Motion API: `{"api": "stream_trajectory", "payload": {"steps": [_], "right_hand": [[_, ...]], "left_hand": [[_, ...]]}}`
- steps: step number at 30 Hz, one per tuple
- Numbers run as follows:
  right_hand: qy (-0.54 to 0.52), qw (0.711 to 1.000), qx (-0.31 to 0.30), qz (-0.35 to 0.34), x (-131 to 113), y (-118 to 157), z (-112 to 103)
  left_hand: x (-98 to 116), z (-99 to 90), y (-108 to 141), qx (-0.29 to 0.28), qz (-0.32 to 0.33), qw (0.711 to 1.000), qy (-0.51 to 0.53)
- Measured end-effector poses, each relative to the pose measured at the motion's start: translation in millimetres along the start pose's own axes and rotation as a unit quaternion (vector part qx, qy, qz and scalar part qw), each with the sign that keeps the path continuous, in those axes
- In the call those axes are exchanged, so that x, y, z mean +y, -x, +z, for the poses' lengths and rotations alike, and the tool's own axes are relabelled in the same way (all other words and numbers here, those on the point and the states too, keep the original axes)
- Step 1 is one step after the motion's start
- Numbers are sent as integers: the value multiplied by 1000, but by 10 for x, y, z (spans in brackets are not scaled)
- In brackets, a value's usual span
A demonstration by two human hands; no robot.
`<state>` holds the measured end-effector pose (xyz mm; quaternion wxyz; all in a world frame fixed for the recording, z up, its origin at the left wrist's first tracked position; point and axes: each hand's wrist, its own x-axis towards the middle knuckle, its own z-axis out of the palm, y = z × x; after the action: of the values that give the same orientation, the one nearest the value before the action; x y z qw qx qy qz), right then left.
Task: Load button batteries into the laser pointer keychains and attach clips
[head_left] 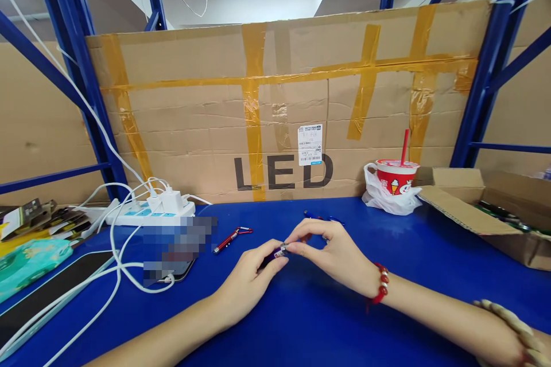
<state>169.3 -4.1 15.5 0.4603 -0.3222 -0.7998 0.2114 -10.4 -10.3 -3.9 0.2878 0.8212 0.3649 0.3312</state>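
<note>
My left hand [249, 278] is closed around a small keychain flashlight [279, 252], a thin tube with a pale label and a silvery end; most of its body is hidden by the fingers. At that silvery end, the thumb and forefinger of my right hand [333, 249] are pinched together. A red keychain flashlight [226, 241] with a red carabiner clip lies on the table to the left of my hands. Behind my right hand lies a blue one [313, 215], partly covered, with a blue clip [336, 220].
On the left are a white power strip [142, 215] with cables, a partly blurred phone [185, 269], a tablet [55, 287] and a turquoise packet [34, 261]. A red cup [396, 178] in a plastic bag and an open carton [516, 246] stand right. Cardboard [193, 126] backs the blue table.
</note>
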Motion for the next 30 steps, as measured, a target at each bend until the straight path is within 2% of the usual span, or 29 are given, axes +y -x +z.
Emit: {"api": "stream_trajectory", "payload": {"steps": [7,12,18,21,26,30], "right_hand": [[-37,985,-111,129,60,-67,-61],[-54,974,-166,145,125,-32,-78],[-63,968,-162,181,123,42,-38],[-84,960,-151,221,89,66,-20],[-156,924,-146,317,44,85,5],[-213,898,-150,355,35,94,9]], "left_hand": [[10,6,33,-19,-19,999,-38],[4,18,69,-63,-1,992,-105],[5,33,105,-73,11,984,-162],[12,41,120,-72,17,978,-194],[26,46,134,-56,38,980,-186],[25,45,123,-42,64,985,-153]]}}
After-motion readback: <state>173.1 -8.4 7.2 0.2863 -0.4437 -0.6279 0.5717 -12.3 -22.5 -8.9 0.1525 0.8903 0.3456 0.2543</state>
